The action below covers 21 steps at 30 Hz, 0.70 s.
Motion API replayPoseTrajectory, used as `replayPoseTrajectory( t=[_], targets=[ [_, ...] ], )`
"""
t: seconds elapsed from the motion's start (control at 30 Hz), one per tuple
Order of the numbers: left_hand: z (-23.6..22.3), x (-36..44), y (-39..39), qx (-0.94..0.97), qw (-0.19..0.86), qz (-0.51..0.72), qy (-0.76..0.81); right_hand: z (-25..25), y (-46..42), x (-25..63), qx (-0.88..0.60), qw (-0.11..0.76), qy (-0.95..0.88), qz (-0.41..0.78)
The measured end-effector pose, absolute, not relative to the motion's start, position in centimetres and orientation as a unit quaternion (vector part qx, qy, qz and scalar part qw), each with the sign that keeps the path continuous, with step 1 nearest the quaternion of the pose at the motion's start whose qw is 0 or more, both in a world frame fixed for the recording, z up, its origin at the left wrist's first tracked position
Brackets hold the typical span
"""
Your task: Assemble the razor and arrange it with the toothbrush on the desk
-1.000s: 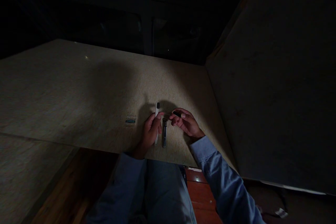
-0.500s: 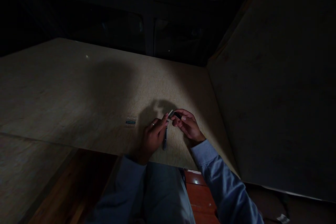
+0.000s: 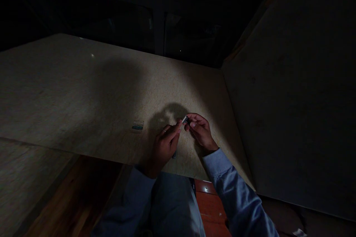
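My left hand (image 3: 166, 144), with a ring on one finger, pinches a small pale flat piece (image 3: 184, 119) at its fingertips. My right hand (image 3: 202, 131) is closed on a small dark piece (image 3: 188, 121), held right up against the pale one; whether they are joined I cannot tell. Both pieces are too small and dim to name. Below my left hand the end of a slim dark handle-like rod (image 3: 174, 154) shows on the table; the hand hides the rest. Left of the hands lies a small clear packet with a teal strip (image 3: 137, 127).
The pale speckled table (image 3: 116, 107) meets an upright panel (image 3: 292, 100) on the right. Dark framed panes (image 3: 119, 26) stand behind its far edge. My legs (image 3: 175, 203) are below the near edge, above a reddish floor (image 3: 213, 207). The light is dim.
My left hand has moved up and right, bringing the pale piece against the dark piece in my right hand. The left hand now covers most of the rod.
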<state>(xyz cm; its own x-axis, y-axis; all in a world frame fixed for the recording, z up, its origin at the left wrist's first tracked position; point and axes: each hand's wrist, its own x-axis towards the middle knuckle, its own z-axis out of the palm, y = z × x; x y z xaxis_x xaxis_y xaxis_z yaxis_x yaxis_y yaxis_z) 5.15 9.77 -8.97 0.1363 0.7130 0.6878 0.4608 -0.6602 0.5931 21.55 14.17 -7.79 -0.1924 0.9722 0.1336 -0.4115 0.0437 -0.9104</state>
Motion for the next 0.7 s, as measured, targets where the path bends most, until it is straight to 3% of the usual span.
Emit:
replayPoseTrajectory(
  t=[0.4,0.7],
  targets=[
    [-8.6,5.5,9.3,0.734,0.174,0.554,0.352,-8.1,14.2,21.8,-0.338,0.560,-0.475,0.589],
    [-9.4,5.5,9.4,0.557,0.369,0.595,0.447,-9.4,13.9,22.1,-0.325,0.472,-0.527,0.628]
  ],
)
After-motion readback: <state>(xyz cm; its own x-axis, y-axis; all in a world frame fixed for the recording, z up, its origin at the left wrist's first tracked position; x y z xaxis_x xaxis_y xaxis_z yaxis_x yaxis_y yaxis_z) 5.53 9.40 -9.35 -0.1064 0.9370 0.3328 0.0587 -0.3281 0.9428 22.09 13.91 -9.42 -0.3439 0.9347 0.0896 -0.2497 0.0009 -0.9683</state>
